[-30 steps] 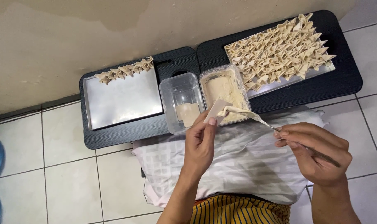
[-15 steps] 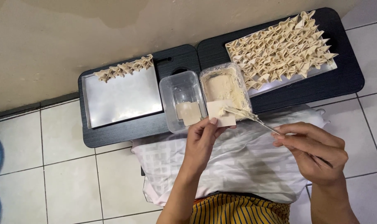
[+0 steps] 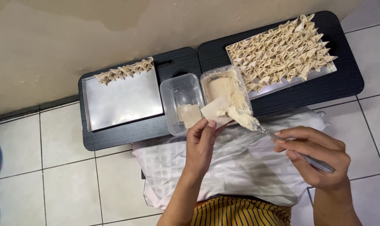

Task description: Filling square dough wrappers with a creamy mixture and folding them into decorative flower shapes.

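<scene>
Dumpling wrapper [image 3: 215,111], a pale square, is sitting at centre frame on the fingertips of the left hand [image 3: 201,142], whose thumb is pressing its lower edge so the sheet is being pinched flat. Coming in from the lower right, the right hand [image 3: 315,157] is curling closed around the handle of a metal fork [image 3: 282,138], and the fork's tip is carrying a lump of beige filling [image 3: 242,119] that is touching the wrapper's right edge. Just above the wrapper, a clear tub of filling [image 3: 224,88] is looking roughly half used, paste smeared up its walls, and beside it to the left a second clear tub [image 3: 182,102] is holding a short stack of spare wrappers [image 3: 189,114]. Both tubs are resting on a black board [image 3: 123,136] running across the middle of the frame. In the upper right, a steel tray [image 3: 319,74] is lying crowded with folded dumplings [image 3: 282,50], nearly full, while the steel tray [image 3: 123,100] at upper left is bearing only a single row of dumplings [image 3: 125,71] along its top edge, most of its surface bare. Judging by that, a large batch is already folded, and the current piece is only at the filling stage, not yet folded. A white cloth [image 3: 240,167] is covering the lap below.
</scene>
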